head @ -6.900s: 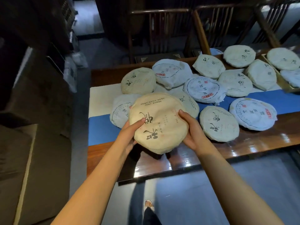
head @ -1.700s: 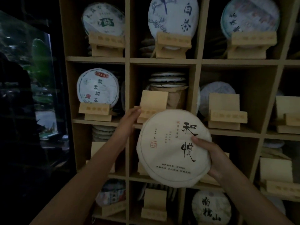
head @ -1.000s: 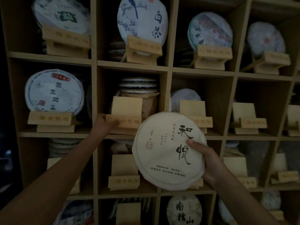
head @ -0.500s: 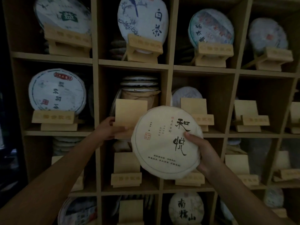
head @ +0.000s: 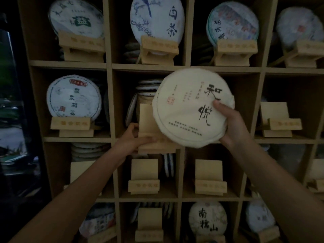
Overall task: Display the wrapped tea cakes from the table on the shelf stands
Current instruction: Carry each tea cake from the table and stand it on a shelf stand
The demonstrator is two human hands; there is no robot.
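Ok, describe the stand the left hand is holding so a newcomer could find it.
Start at the wooden shelf grid, second row from the top, second cell from the left. The bare wooden stand there is gripped by the left hand; unlike its neighbour on the left, it carries no tea cake.

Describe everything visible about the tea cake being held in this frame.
The tea cake is a round, flat disc wrapped in cream paper, printed with large black calligraphy, small text columns and a red seal. It faces the camera, tilted slightly, before the middle shelf row. The right hand grips its right edge, thumb across the front.
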